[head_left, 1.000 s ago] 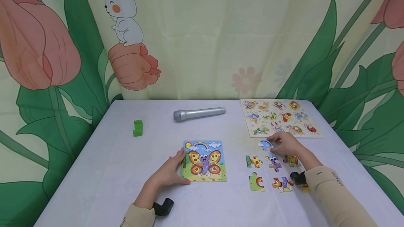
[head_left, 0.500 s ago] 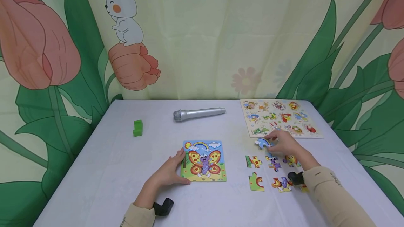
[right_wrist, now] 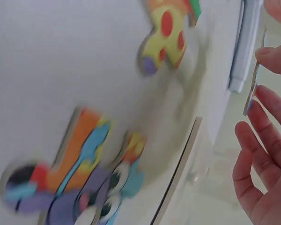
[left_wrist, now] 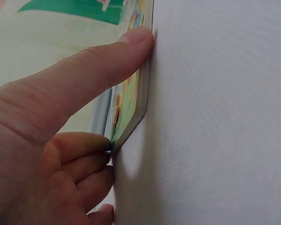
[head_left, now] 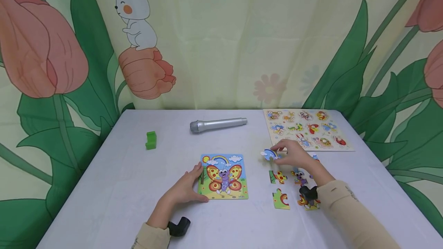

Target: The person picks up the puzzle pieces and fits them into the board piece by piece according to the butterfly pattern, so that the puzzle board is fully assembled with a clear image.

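Note:
My left hand [head_left: 185, 186] holds the left side of a square butterfly puzzle board [head_left: 225, 178], which lies flat on the table. In the left wrist view, the thumb [left_wrist: 126, 51] is on one edge and curled fingers touch near a corner. Between the thumb and fingers of my right hand [head_left: 294, 153] is a blue rainbow puzzle piece [head_left: 269, 155], lifted off the table; the right wrist view shows it edge-on. Below that hand lie a green-and-yellow piece [head_left: 278, 177], a green corner piece [head_left: 281, 200] and a purple butterfly-face piece [right_wrist: 93, 178]. The right arm hides other pieces.
A picture board of insects [head_left: 304, 126] lies at the back right, just behind my right hand. The silver microphone [head_left: 219, 125] is at the back middle. Toward the left sits a green block [head_left: 151, 140]. A printed curtain [head_left: 214, 41] hangs behind the table.
My right hand has raised the rainbow piece from the group of loose pieces and carried it left toward the butterfly board. The left hand and the board have stayed put.

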Action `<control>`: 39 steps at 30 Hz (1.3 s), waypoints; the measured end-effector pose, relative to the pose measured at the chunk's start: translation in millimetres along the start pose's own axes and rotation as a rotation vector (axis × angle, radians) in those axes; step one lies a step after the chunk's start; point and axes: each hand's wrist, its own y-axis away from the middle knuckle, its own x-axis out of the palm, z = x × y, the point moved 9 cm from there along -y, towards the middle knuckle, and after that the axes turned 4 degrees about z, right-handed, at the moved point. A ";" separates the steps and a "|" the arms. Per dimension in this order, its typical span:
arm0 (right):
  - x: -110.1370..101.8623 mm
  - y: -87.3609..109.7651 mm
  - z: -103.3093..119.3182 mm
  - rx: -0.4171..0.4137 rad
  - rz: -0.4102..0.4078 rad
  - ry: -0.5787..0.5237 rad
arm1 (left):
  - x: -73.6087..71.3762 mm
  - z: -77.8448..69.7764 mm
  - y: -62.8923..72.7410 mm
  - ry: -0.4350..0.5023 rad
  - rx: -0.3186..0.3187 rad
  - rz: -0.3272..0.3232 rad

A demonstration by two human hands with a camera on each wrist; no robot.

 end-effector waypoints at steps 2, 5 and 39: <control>3.8 -4.2 8.0 -0.026 0.001 -0.019 | 0.0 -0.1 0.2 0.001 -0.004 0.002; 10.1 -10.7 19.7 -0.053 0.003 -0.036 | 0.2 0.3 0.2 0.003 -0.010 0.004; 91.5 -76.1 99.9 -0.072 0.170 -0.011 | 0.1 1.2 0.7 0.019 -0.004 0.015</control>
